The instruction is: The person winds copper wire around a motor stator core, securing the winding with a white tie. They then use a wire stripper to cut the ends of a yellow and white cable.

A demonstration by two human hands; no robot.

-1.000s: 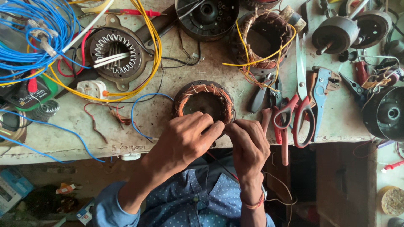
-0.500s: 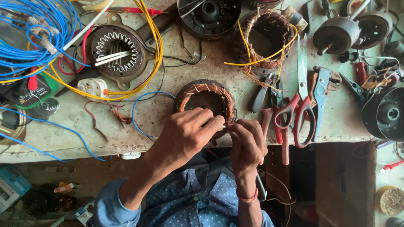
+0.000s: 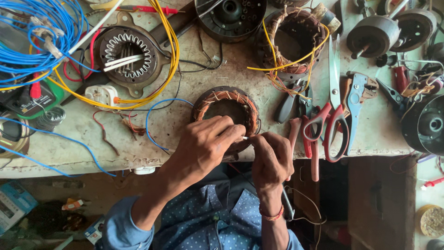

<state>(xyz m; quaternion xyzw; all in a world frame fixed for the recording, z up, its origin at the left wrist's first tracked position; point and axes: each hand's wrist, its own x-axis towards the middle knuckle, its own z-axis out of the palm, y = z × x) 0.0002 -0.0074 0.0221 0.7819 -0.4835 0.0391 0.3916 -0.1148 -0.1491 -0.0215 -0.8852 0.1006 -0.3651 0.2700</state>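
We saw a round stator (image 3: pixel 226 109) wound with copper wire, a dark ring with reddish-orange coils around its open centre, lying flat near the front edge of the worn workbench (image 3: pixel 194 83). Our left hand (image 3: pixel 206 143) lay over the stator's near rim, fingers curled and pinched on a thin white sleeve (image 3: pixel 243 138) that showed only as a short pale tip. Our right hand (image 3: pixel 270 157) met it just beside the stator's near right edge, fingertips bunched tight against the same sleeve, wrist bent upward from below with a red thread band on it. Both hands were closed in a fine pinch, touching each other. The near part of the stator's winding was hidden under our left hand, and we could not tell where the sleeve joined the coil. Right of the stator lay red-handled scissors (image 3: pixel 330 115) and pliers, partly overlapping. Left of the stator sat a second stator (image 3: pixel 127 58) in a metal housing, ringed by yellow wires (image 3: pixel 172 51), and beyond it a bundle of blue wire (image 3: pixel 32 37) cut off by the frame.
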